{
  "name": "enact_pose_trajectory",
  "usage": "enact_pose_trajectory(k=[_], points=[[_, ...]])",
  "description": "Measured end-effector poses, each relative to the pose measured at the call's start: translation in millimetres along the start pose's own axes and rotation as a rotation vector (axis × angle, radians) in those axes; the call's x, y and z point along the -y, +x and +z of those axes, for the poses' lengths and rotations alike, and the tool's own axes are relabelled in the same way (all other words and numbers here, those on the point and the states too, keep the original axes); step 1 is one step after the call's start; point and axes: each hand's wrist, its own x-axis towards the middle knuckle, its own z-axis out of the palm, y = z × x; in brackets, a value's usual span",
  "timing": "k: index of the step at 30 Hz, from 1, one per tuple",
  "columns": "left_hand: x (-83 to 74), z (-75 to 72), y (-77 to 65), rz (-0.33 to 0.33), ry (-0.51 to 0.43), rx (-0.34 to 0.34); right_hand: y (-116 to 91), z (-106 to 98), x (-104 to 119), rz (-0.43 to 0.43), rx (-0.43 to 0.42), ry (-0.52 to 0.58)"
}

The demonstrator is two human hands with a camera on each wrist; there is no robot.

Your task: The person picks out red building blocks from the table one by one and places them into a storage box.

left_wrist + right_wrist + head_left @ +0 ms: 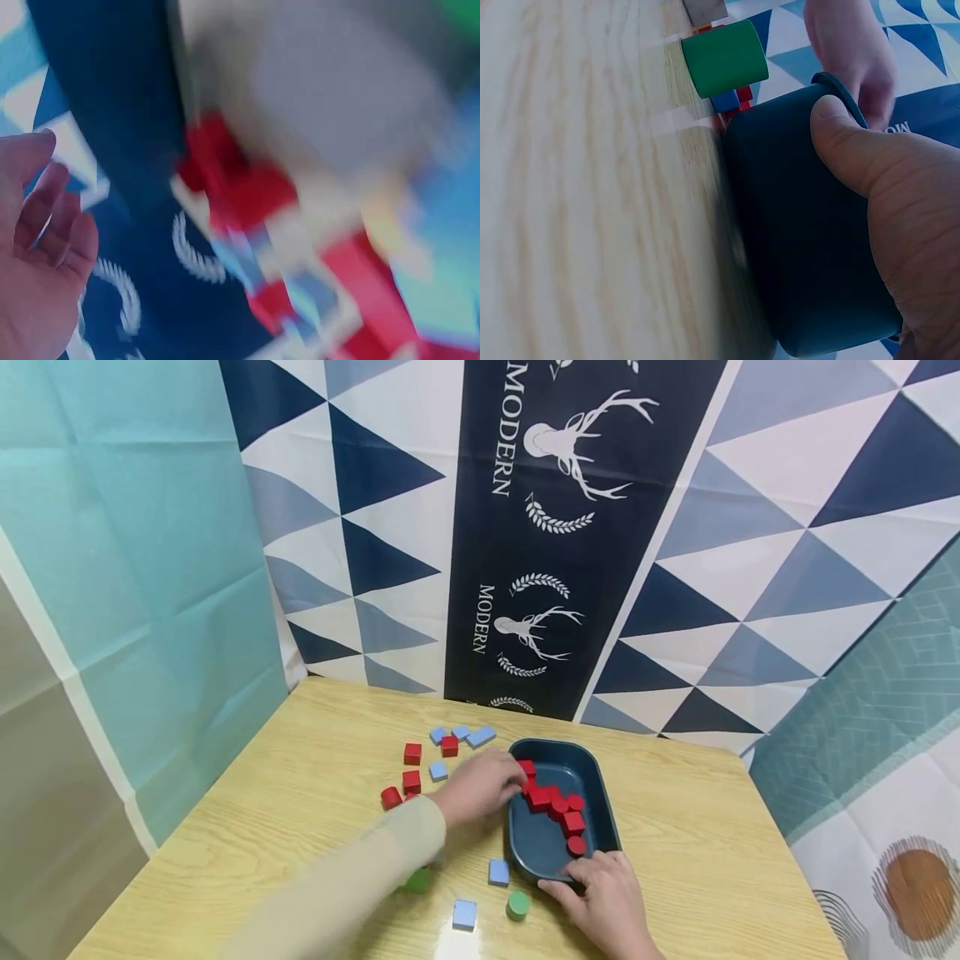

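Head view shows the left hand [486, 783] reaching across the left edge of the dark blue tray [542, 850], fingertips beside the red pieces [573, 823] inside; whether they touch one I cannot tell. From the left wrist its fingers look loosely bent, thumb apart, grasping nothing that shows. The right hand [603, 897] grips the tray's near edge, thumb pressed to the outer wall; that steadying hold is worth keeping, light enough not to tip the rim.

The red pieces lie from the tray's far left corner toward its near right one. Dropping further ones on the bare floor at the near left corner would probably avoid piling.

Beyond the tray's left edge, loose red blocks [412, 754] lie toward the far left of the desk [697, 860], some close to blue blocks [438, 771], so a neat pinch from above seems wiser than a sweep. A green cylinder [517, 906] stands just off the tray's near left corner; the sleeve [360, 868] should clear the green block [417, 881] beside it.
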Motion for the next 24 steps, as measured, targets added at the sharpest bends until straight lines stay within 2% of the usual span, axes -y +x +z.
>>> enact_pose_trajectory(k=[5,8,11,15,18,24], points=[[40.9,-35.3,-21.7,-0.228,-0.105,0.029,0,1,0,-0.006,-0.011,0.007],[58.1,-44.7,-38.2,-0.307,-0.109,0.081,0,2,1,-0.017,-0.029,0.013],[64.6,-45.1,-53.9,-0.288,-0.081,0.194,0,1,1,-0.023,-0.037,0.009],[65.7,-38.9,-69.7,-0.188,-0.054,0.316,0,1,1,-0.026,-0.035,0.012],[67.8,-32.3,-75.4,-0.151,-0.030,0.343,0,1,1,-0.024,-0.040,0.017],[75.5,-21.6,-77.4,-0.178,0.072,0.324,0,1,1,-0.027,-0.052,0.024]])
